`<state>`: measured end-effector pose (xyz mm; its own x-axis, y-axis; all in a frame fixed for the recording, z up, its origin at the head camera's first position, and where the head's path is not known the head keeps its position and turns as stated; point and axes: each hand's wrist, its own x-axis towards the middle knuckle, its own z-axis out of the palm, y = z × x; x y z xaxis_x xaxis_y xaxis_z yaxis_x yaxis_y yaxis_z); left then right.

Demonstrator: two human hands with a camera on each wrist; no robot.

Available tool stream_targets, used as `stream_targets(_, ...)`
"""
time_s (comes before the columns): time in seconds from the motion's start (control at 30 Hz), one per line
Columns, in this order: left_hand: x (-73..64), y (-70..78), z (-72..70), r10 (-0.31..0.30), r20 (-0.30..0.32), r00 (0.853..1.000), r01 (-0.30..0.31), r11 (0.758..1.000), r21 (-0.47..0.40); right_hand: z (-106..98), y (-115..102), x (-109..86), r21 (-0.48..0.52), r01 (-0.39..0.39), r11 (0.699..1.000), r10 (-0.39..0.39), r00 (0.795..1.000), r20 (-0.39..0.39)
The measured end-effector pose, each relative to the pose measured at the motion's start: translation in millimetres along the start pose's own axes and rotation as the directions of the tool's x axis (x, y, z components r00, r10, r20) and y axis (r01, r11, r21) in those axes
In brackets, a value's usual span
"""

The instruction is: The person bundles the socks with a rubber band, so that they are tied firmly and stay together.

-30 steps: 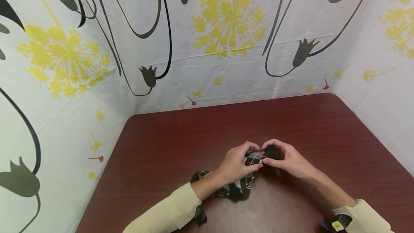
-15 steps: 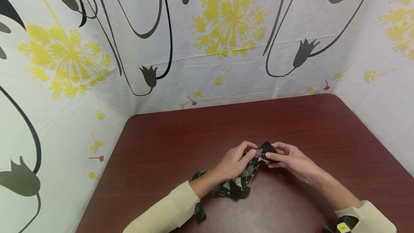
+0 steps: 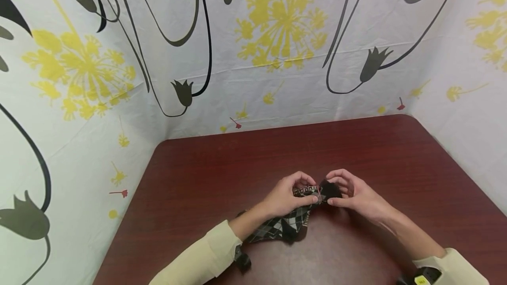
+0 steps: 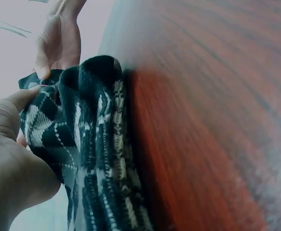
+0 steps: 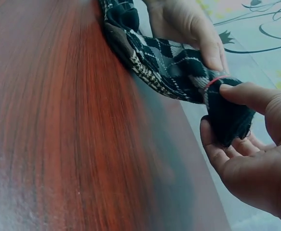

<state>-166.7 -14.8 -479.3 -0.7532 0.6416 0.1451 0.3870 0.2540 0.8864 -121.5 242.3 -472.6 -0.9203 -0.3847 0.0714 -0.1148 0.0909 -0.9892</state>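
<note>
A black, grey and white argyle sock lies bunched on the table, its far end lifted between the hands. My left hand grips the patterned part, thumb in front and fingers behind. My right hand holds the plain black end, with the thumb on one side and curled fingers on the other. In the right wrist view a thin red line crosses the sock beside the right thumb; whether it is a band or stitching I cannot tell. The left wrist view shows layered folds along the tabletop.
The dark red wooden table has rounded far corners. White cloth printed with yellow flowers and grey tulips hangs behind it and at both sides. A dark strap piece hangs below the left sleeve.
The right hand turned the black end over, and its fingers now spread higher behind it. The left thumb slid down along the sock near the red line. The sock's body has barely moved.
</note>
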Motion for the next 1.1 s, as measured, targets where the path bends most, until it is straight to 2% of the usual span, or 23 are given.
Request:
stream_targets(0.13, -4.0, 3.4, 3.2, 0.043, 0.0, 0.999, -0.043, 0.998, 0.035, -0.7, 2.6, 0.9, -0.027, 0.066, 0.997, -0.064, 0.995, 0.078)
stream_targets(0.23, -7.4, 5.2, 6.5, 0.103, 0.011, 0.995, -0.103, 0.985, 0.14, -1.1, 4.5, 1.0, -0.07, 0.103, 0.992, -0.094, 0.987, 0.127)
stream_targets(0.3, -9.4, 6.1, 8.5, 0.151, 0.022, 0.988, -0.152, 0.96, 0.235, -1.2, 5.8, 1.3, -0.097, 0.139, 0.986, -0.124, 0.982, 0.145)
stream_targets(0.4, -11.7, 6.7, 10.8, 0.231, 0.037, 0.972, -0.228, 0.9, 0.371, -0.8, 7.3, 1.7, -0.117, 0.2, 0.973, -0.18, 0.97, 0.166)
stream_targets(0.47, -12.9, 7.8, 12.4, 0.268, 0.041, 0.963, -0.259, 0.864, 0.431, 0.1, 7.0, 1.5, -0.118, 0.24, 0.964, -0.218, 0.961, 0.173)
stream_targets(0.57, -14.7, 10.8, 14.9, 0.288, 0.031, 0.957, -0.263, 0.819, 0.509, 2.3, 5.4, 0.4, -0.113, 0.287, 0.951, -0.265, 0.948, 0.178)
stream_targets(0.7, -17.5, 14.3, 18.1, 0.264, 0.018, 0.964, -0.219, 0.761, 0.611, 5.1, 4.3, -1.4, -0.126, 0.34, 0.932, -0.316, 0.932, 0.175)
stream_targets(0.8, -20.0, 16.0, 19.4, 0.267, 0.018, 0.964, -0.211, 0.718, 0.663, 6.7, 4.2, -3.0, -0.145, 0.366, 0.919, -0.341, 0.924, 0.172)
stream_targets(1.03, -25.0, 18.7, 19.4, 0.321, 0.023, 0.947, -0.241, 0.659, 0.712, 7.8, 4.0, -5.3, -0.182, 0.409, 0.894, -0.383, 0.909, 0.164)
stream_targets(1.1, -25.8, 19.3, 19.0, 0.327, 0.027, 0.945, -0.247, 0.654, 0.715, 7.3, 3.7, -5.4, -0.198, 0.411, 0.89, -0.38, 0.908, 0.174)
